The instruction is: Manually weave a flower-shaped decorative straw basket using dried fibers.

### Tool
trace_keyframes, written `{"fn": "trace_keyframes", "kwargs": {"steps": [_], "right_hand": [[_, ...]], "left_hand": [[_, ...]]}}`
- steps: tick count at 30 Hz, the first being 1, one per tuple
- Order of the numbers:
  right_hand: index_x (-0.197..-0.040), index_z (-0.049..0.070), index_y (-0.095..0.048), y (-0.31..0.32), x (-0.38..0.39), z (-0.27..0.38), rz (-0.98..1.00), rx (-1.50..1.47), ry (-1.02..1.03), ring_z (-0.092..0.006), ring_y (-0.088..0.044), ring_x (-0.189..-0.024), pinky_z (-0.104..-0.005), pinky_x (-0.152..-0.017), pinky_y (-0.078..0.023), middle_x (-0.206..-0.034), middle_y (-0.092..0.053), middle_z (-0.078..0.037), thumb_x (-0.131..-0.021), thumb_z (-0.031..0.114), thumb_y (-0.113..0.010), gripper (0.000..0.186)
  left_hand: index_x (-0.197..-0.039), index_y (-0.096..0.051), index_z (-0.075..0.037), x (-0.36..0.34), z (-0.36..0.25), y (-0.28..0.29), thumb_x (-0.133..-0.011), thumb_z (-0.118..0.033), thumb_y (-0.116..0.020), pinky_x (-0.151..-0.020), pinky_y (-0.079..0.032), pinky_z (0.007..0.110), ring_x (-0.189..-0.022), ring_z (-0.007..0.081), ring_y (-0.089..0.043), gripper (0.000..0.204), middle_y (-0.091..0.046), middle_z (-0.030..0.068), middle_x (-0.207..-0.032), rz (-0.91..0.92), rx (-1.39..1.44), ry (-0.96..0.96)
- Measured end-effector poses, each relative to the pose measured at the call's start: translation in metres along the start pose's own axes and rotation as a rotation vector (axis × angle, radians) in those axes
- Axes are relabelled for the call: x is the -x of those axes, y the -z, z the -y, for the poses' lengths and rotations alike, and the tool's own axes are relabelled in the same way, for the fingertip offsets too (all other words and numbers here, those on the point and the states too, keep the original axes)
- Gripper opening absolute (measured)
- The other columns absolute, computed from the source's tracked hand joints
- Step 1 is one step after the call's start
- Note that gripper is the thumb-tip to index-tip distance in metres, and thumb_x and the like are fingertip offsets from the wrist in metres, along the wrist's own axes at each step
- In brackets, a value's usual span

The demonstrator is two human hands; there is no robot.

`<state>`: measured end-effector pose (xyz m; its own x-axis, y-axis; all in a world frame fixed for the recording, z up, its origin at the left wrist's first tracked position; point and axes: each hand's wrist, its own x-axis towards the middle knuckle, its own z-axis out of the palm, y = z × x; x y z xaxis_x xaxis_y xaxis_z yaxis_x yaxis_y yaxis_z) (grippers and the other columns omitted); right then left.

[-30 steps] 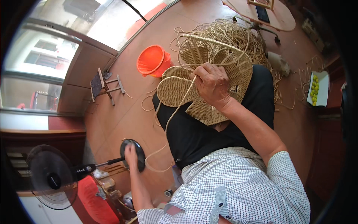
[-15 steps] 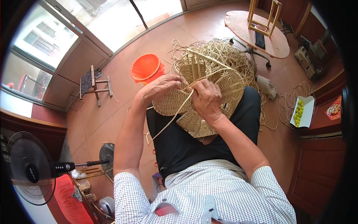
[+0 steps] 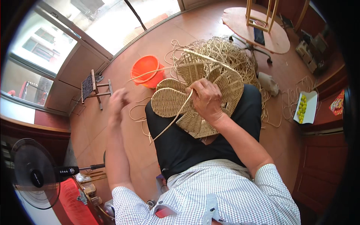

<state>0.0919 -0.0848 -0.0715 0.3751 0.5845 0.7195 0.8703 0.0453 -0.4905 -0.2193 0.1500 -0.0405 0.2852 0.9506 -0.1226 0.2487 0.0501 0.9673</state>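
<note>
**On your lap: a lobed rattan weaving under your right hand**

Across your black-trousered lap lies the pale woven rattan piece made of rounded, petal-like lobes (image 3: pixel 176 103), its tight cane rows running across each lobe and bare spokes fanning out at the top edge. Your right hand (image 3: pixel 205 100) rests on its middle with the fingers curled and pressed down onto the weave. A loose pale cane strand (image 3: pixel 173 120) runs out from under that hand and slants down to your left. Your left hand (image 3: pixel 118 102) is raised off to the side, well apart from the weaving; it is blurred, so you cannot tell how its fingers are set. Your right hand hides the centre of the piece, and its lower lobes are partly covered by your wrist. Behind it a heap of loose rattan strands (image 3: pixel 232 52) and a round orange plastic bucket (image 3: pixel 147 69) sit on the floor
</note>
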Motion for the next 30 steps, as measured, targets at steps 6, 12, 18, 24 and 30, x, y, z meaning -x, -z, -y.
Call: {"fn": "trace_keyframes", "kwargs": {"steps": [6,12,18,24,30], "right_hand": [[-0.095,0.012,-0.067,0.003,-0.010,-0.005,0.040,-0.073,-0.016,-0.0294,-0.073,-0.086,-0.0449,-0.075,-0.054,-0.095,-0.067,-0.006,-0.096,0.021,-0.081,0.017],[-0.096,0.007,-0.070,0.011,-0.017,-0.011,0.070,-0.167,-0.042,-0.0357,-0.074,-0.084,-0.0454,-0.070,-0.057,-0.096,-0.069,-0.010,-0.096,0.012,-0.082,0.013],[-0.097,0.006,-0.069,0.013,-0.022,-0.021,0.122,-0.144,-0.007,-0.0342,-0.075,-0.085,-0.0432,-0.072,-0.059,-0.105,-0.072,-0.008,-0.097,0.013,-0.082,0.014],[-0.097,0.010,-0.066,0.017,-0.034,-0.016,0.106,-0.071,0.101,-0.0321,-0.077,-0.083,-0.0433,-0.068,-0.060,-0.109,-0.072,-0.006,-0.096,0.008,-0.076,0.010],[-0.102,0.011,-0.063,0.008,-0.039,-0.023,0.124,-0.046,0.138,-0.0346,-0.078,-0.076,-0.0444,-0.065,-0.062,-0.106,-0.075,-0.009,-0.100,0.016,-0.074,0.013]], "left_hand": [[-0.087,-0.057,-0.020,0.112,0.191,0.310,-0.098,-0.029,-0.073,-0.067,-0.047,0.035,-0.060,0.0166,-0.048,0.022,-0.048,-0.0035,-0.068,-0.895,0.373,0.318],[-0.097,-0.070,-0.008,0.227,0.243,0.319,-0.101,-0.027,-0.064,-0.051,-0.043,0.042,-0.055,0.0234,-0.052,0.021,-0.057,0.0064,-0.073,-1.157,-0.069,0.650],[-0.122,-0.079,-0.003,0.194,0.073,0.044,-0.107,-0.010,-0.066,-0.088,-0.058,0.035,-0.099,0.0245,-0.076,0.021,-0.081,0.0143,-0.109,-0.451,-0.541,-0.087],[-0.124,-0.075,0.000,0.233,-0.040,-0.163,-0.094,0.008,-0.073,-0.082,-0.062,0.036,-0.098,0.0293,-0.079,0.030,-0.078,0.0165,-0.108,0.095,-0.574,-1.036],[-0.136,-0.068,-0.001,0.194,-0.012,-0.225,-0.097,0.003,-0.070,-0.076,-0.059,0.047,-0.089,0.0385,-0.072,0.039,-0.070,0.0188,-0.107,-0.002,-0.544,-0.876]]}}
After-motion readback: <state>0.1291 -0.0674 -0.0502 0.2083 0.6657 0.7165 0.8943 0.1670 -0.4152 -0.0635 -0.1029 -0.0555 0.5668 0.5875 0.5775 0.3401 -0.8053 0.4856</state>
